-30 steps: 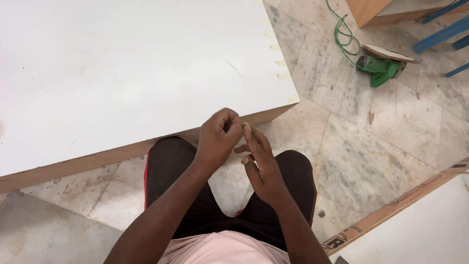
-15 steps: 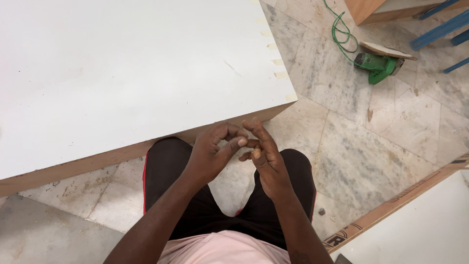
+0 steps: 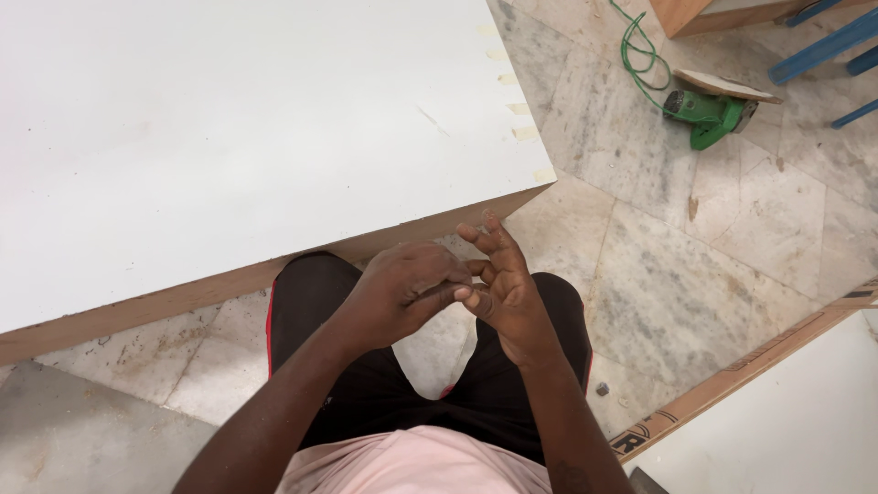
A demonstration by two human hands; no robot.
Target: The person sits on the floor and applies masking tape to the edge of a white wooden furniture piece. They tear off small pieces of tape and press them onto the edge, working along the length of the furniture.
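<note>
Hands together over lap: left hand (image 3: 407, 291) curled, pinching right hand's (image 3: 506, 291) half-open fingers; nothing visibly held. Beyond them, white board (image 3: 247, 137): stiff, heavy-looking, best gripped by edges.

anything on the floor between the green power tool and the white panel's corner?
Head view: only bare marble floor between the green power tool and the white panel; its green cord coils farther up.

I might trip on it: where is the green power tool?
In the head view, upper right: the green power tool lies on the marble floor, beside its coiled green cord.
</note>
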